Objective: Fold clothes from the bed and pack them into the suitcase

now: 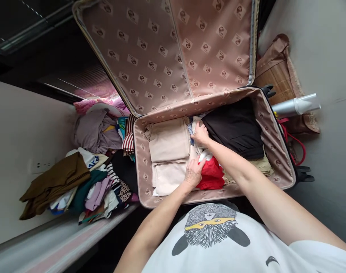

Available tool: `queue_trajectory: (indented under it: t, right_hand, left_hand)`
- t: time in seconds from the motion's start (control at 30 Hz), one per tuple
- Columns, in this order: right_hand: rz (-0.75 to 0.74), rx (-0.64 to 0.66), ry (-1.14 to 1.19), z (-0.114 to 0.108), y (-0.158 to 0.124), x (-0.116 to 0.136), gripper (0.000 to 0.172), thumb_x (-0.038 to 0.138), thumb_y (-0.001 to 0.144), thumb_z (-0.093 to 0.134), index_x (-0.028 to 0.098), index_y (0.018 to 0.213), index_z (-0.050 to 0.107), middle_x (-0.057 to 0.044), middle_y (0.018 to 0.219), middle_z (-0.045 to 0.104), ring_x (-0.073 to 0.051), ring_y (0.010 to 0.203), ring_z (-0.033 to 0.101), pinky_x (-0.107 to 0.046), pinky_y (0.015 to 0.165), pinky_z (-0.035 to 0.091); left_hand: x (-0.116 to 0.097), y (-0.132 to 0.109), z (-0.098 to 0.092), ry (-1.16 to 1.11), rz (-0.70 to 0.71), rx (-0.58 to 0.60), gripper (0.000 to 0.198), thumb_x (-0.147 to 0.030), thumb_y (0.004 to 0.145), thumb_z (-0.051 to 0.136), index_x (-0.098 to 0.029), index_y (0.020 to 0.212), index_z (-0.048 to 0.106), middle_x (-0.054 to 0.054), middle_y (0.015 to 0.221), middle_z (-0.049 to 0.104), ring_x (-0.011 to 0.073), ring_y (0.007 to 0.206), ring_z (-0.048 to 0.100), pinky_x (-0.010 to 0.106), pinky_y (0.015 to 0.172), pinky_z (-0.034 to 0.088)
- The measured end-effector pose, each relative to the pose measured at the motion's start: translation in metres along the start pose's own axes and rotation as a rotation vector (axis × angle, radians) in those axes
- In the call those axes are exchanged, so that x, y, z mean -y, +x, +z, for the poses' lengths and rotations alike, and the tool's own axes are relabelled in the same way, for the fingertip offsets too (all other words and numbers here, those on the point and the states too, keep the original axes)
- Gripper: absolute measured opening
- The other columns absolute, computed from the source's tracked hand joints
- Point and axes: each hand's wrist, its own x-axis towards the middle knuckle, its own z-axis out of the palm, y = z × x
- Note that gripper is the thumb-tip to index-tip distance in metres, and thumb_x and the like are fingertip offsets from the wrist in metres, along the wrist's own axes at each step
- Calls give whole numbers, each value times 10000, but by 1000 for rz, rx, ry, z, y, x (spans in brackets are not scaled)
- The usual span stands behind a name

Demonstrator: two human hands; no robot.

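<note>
An open suitcase (279,163) with pink patterned lining holds folded clothes. Beige folded clothes (169,141) lie in its left part, and a black garment (235,129) covers much of the right. My left hand (193,172) rests at the left edge of a red cloth (211,174), fingers bent against it; whether they grip it is hidden. Farther back, my right hand (200,133) reaches into the gap between the beige and black clothes, touching a pale cloth there. Its fingertips are partly hidden among the fabrics.
Piles of clothes (99,129) stand left of the suitcase, with a brown garment (59,174) on the nearer one. The raised lid (161,49) leans back. At right are a silver cylinder (289,106), red cord (299,146) and brown bag (281,76) near the wall.
</note>
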Motion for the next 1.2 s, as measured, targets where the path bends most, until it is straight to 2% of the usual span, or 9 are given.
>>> queue_trajectory:
  t: [0.2, 0.4, 0.57, 0.67, 0.73, 0.83, 1.0, 1.1, 1.2]
  right_hand:
    - [145, -41, 5, 1, 26, 2, 719, 405, 910, 677, 82, 1500, 424, -304, 1292, 603, -369, 1197, 599, -440, 957, 496]
    - [278, -140, 230, -19, 31, -21, 481, 247, 756, 726, 107, 1210, 653, -200, 1089, 714, -305, 1016, 687, -328, 835, 535]
    - [57, -127, 607, -55, 12, -42, 413, 228, 608, 646, 147, 1011, 672, -44, 886, 712, -196, 775, 638, -306, 747, 530]
    - [-89, 19, 930, -80, -21, -48, 462, 261, 500, 654, 160, 951, 669, -8, 804, 689, -191, 735, 608, -324, 740, 519]
    - [-140, 181, 954, -85, -53, -41, 448, 247, 449, 670, 166, 890, 671, 3, 781, 679, -197, 751, 600, -315, 742, 501]
    - [-216, 493, 864, -66, -110, -19, 463, 188, 424, 660, 168, 884, 708, 12, 820, 692, -203, 789, 598, -288, 742, 473]
    - [-179, 675, 901, -27, -181, 20, 693, 176, 486, 601, 239, 1165, 726, -10, 1062, 722, -222, 866, 614, -287, 706, 476]
    - [-120, 711, 908, -14, -194, 45, 652, 157, 475, 584, 254, 1107, 713, -13, 1051, 704, -222, 884, 607, -286, 688, 479]
    - [-48, 656, 901, 2, -193, 78, 487, 185, 501, 590, 244, 979, 658, 7, 930, 665, -192, 825, 591, -271, 658, 466]
  left_hand:
    - [-10, -18, 7, 21, -18, -57, 640, 5, 766, 563, -215, 1362, 642, 197, 1399, 599, 297, 1135, 607, 466, 984, 538]
    - [-6, -12, -7, -97, -66, 10, 748, 10, 655, 587, -166, 1381, 634, 188, 1270, 652, 316, 1111, 605, 463, 972, 545]
    - [13, -17, -33, -296, 54, 15, 630, -69, 718, 607, -217, 1328, 660, 122, 1145, 688, 290, 1068, 623, 431, 955, 542]
    - [18, -29, -52, -327, 173, -31, 480, -198, 812, 639, -233, 1289, 683, 126, 1120, 687, 293, 1040, 626, 432, 921, 534]
    - [14, -39, -64, -318, 214, -64, 411, -302, 853, 659, -230, 1255, 703, 141, 1096, 687, 308, 1042, 621, 457, 935, 517]
    - [1, -57, -81, -282, 140, -116, 362, -366, 859, 684, -269, 1205, 729, 155, 1177, 683, 354, 1144, 591, 562, 1045, 443]
    - [-7, -90, -113, -231, 16, -183, 505, -396, 804, 765, -336, 1296, 669, 147, 1533, 502, 439, 1475, 366, 706, 1195, 232]
    - [4, -108, -135, -349, 57, -197, 774, -424, 767, 805, -268, 1474, 529, 207, 1630, 359, 454, 1538, 294, 656, 1205, 305]
    - [22, -127, -147, -586, 15, -207, 789, -350, 737, 819, -234, 1460, 525, 196, 1498, 499, 354, 1369, 547, 494, 1145, 470]
